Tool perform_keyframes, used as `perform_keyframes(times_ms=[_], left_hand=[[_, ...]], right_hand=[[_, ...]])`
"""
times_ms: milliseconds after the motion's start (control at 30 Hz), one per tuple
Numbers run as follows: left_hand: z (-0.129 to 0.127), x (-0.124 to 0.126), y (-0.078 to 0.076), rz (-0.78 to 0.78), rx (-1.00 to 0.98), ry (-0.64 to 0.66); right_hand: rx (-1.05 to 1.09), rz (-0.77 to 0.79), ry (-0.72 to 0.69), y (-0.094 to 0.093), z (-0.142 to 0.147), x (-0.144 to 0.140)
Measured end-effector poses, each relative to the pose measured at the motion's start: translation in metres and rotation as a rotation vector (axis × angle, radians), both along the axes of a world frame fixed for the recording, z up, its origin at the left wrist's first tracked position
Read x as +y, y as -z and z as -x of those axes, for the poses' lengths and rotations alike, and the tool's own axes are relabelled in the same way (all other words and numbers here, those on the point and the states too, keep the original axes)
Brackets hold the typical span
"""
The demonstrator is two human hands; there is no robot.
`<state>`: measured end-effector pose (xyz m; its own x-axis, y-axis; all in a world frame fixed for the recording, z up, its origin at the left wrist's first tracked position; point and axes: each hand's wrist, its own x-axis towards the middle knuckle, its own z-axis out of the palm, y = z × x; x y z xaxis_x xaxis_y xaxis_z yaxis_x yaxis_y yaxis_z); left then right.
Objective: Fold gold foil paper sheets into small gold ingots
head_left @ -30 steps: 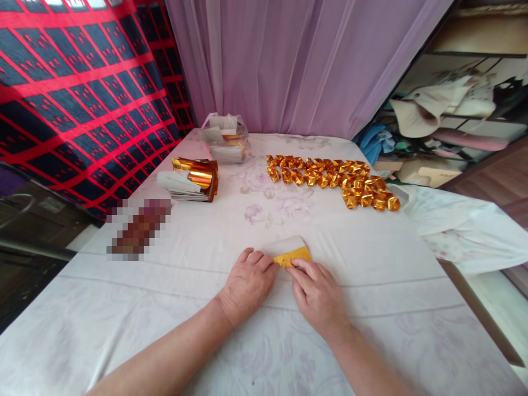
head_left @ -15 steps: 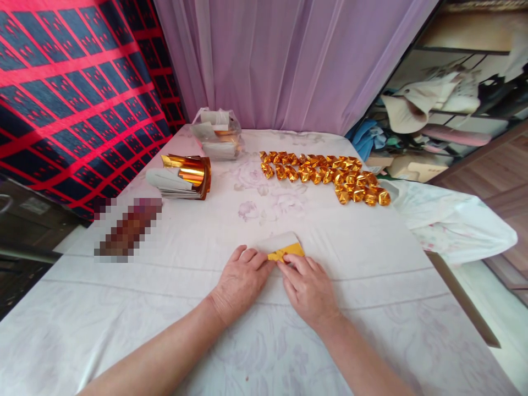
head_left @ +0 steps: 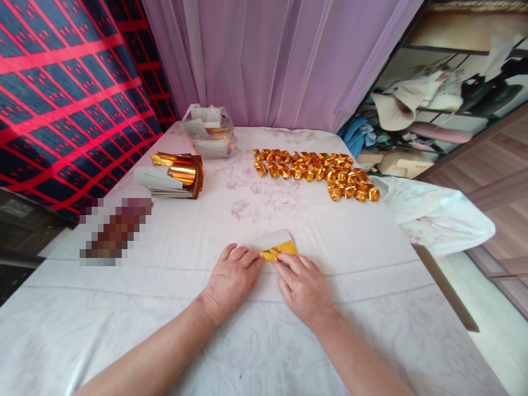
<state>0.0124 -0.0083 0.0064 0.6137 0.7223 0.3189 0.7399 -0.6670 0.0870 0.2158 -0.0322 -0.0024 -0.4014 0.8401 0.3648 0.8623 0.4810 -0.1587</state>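
Observation:
A sheet of gold foil paper [head_left: 289,246] with a pale grey back lies partly folded on the cloth in front of me. Its gold edge is turned up along the near side and creased in the middle. My left hand [head_left: 233,276] is closed over the left end, fingertips pressing it and hiding that part. From the right, my right hand [head_left: 307,289] pinches the gold fold with its fingertips, the thumb tucked below. Farther back, rows of folded gold foil pieces [head_left: 317,166] lie together at the right.
A bent stack of foil sheets [head_left: 167,184] stands at the left, with a plastic bag [head_left: 210,135] of more sheets behind it. A pixelated patch covers something at the left edge. A white plastic bag [head_left: 441,214] hangs by the right edge, near cluttered shelves [head_left: 437,102].
The whole view has shifted slightly, so things sit a little farther left. Both hands stay on the foil paper in almost the same pose; its fold looks much the same.

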Motion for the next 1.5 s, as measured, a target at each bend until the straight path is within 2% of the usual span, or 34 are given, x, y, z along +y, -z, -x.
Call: perform_keyframes(times_ms=[767,1000,1200,1500], left_hand=[[-0.001,-0.001,-0.004,0.028,-0.023,-0.112],[0.0,-0.001,0.0,-0.003,-0.038,-0.103],[-0.001,0.0,0.004,-0.011,-0.013,0.053],[-0.003,-0.001,0.004,0.055,0.003,0.004]], right_hand=[[0.031,-0.027,-0.012,0.002,-0.001,0.0],[0.037,-0.028,-0.015,0.003,-0.002,0.0],[0.042,-0.068,-0.025,0.004,-0.002,0.001],[0.04,-0.062,-0.029,0.006,-0.004,0.001]])
